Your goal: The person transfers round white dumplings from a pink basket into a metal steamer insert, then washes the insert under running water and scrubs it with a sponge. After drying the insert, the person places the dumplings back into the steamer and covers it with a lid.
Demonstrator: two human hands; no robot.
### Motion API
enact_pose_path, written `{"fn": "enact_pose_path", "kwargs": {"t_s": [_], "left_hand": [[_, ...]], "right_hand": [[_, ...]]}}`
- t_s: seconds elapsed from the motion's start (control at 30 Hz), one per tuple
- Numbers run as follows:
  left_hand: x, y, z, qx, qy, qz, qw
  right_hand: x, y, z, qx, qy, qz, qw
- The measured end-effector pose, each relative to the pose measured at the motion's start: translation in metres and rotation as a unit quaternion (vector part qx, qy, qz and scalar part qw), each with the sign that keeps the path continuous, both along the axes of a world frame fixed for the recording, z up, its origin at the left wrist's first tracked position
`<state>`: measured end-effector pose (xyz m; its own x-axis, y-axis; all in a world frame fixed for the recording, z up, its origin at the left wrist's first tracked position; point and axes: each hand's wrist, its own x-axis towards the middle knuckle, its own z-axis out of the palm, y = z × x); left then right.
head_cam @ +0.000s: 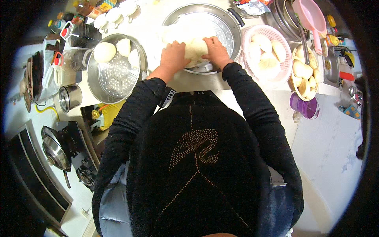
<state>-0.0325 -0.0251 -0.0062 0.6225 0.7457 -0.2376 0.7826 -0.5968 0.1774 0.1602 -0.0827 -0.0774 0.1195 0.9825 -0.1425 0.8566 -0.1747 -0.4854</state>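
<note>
A pale mass of steamed buns [195,50] lies over the near left part of a round metal steamer tray [229,32] with holes in its base; glare hides much of it. Against its left side rests my left hand [174,57], fingers curled. My right hand [217,53] presses on its right side, the fingertips touching it. Whether the mass is one piece or several buns stuck together I cannot tell. To the left, a second perforated steamer tray [118,74] holds three pale buns [104,52]. On the right stands a pink plastic basket [284,74] with several buns [268,63].
An oval woven basket [306,96] of buns stands farther right, below a pink strainer [309,14] and metal bowls [275,17]. Large bottles [84,35] and a metal pot [70,98] stand at the left. A purple bucket [305,106] is beside the table's right part.
</note>
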Motion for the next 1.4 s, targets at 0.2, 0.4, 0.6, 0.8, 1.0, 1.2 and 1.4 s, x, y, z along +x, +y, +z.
{"fn": "enact_pose_path", "kwargs": {"t_s": [0.2, 0.4, 0.6, 0.8, 1.0, 1.2, 1.4], "left_hand": [[-0.012, 0.023, 0.008, -0.053, -0.071, 0.011, 0.996], [-0.025, 0.035, 0.003, -0.104, -0.122, 0.037, 0.986], [-0.053, 0.068, -0.011, -0.289, -0.274, 0.067, 0.915], [-0.065, 0.084, -0.013, -0.405, -0.312, 0.144, 0.847], [-0.061, 0.082, -0.011, -0.38, -0.29, 0.134, 0.868], [-0.061, 0.09, -0.018, -0.378, -0.293, 0.114, 0.871], [-0.068, 0.088, -0.01, -0.416, -0.308, 0.19, 0.834]], "right_hand": [[0.034, 0.012, -0.017, 0.044, 0.088, 0.065, 0.993], [0.049, 0.015, -0.023, 0.035, 0.116, 0.082, 0.989], [0.069, 0.022, -0.023, 0.016, 0.124, 0.122, 0.985], [0.056, 0.02, -0.006, -0.011, 0.131, 0.126, 0.983], [0.004, 0.022, 0.033, 0.15, 0.113, 0.211, 0.959], [-0.028, 0.04, 0.036, 0.11, 0.196, 0.242, 0.944], [-0.014, 0.063, 0.04, 0.001, 0.288, 0.191, 0.939]]}}
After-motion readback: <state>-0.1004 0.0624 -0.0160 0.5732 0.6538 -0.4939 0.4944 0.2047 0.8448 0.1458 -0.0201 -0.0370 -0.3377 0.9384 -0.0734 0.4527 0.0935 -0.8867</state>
